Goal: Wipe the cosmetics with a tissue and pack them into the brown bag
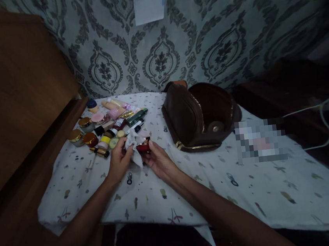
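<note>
At the far left of the table, jars and bottles stand and lie in a cluster, among them a jar with an orange-brown lid and a small black-and-gold bottle. Just in front of the cluster's right end, the left hand has its fingers pinched on a bunched white cloth. The cloth presses against the left side of a small red container, held up between the two hands. Its visible part runs roughly crosswise, from one hand toward the other; the cloth hides its left end, so its full long axis cannot be told. The right hand is nearer, its fingers grasping the container's right end. Farther right, apart from both hands, sits an open brown bag.
</note>
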Action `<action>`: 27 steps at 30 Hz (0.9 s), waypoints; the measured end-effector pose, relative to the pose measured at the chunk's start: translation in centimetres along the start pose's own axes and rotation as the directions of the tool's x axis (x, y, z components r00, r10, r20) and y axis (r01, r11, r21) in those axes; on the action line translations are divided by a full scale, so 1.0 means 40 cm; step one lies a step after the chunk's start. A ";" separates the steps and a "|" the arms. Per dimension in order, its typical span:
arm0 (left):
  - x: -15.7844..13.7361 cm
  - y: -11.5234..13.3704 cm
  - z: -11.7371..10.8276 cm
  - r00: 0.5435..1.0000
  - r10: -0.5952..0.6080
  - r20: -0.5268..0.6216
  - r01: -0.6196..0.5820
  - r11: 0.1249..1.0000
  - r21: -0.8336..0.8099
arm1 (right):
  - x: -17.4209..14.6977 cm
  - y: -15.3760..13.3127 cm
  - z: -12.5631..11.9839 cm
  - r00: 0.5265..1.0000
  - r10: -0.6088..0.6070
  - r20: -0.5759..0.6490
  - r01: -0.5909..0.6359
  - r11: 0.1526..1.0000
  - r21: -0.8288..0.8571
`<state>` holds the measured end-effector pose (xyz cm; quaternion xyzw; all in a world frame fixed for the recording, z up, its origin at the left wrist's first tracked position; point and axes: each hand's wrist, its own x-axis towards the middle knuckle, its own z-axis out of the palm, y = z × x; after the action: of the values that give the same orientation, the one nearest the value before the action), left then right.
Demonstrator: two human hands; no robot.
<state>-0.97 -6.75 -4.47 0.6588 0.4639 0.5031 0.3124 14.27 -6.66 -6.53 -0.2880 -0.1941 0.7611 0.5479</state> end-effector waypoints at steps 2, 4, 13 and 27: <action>0.000 0.000 -0.001 0.999 -0.026 -0.023 0.026 1.000 -0.006 | -0.002 -0.002 0.000 0.999 0.034 0.042 -0.033 0.999 -0.024; 0.001 0.002 -0.003 0.999 -0.033 -0.036 0.033 0.999 -0.014 | -0.003 0.000 -0.001 0.996 0.047 0.074 -0.044 0.998 -0.039; 0.013 0.010 -0.015 0.992 0.086 -0.090 -0.075 0.990 0.122 | -0.012 -0.003 0.013 0.996 0.019 0.089 -0.012 0.997 -0.077; 0.008 0.035 -0.011 0.964 0.058 -0.261 -0.037 0.996 0.086 | -0.010 0.004 0.006 0.991 0.018 0.134 -0.006 0.996 -0.084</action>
<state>-0.96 -6.98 -2.98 0.6091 0.5051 0.5745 0.2093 14.09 -7.08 -6.35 -0.2598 -0.2605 0.7732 0.5165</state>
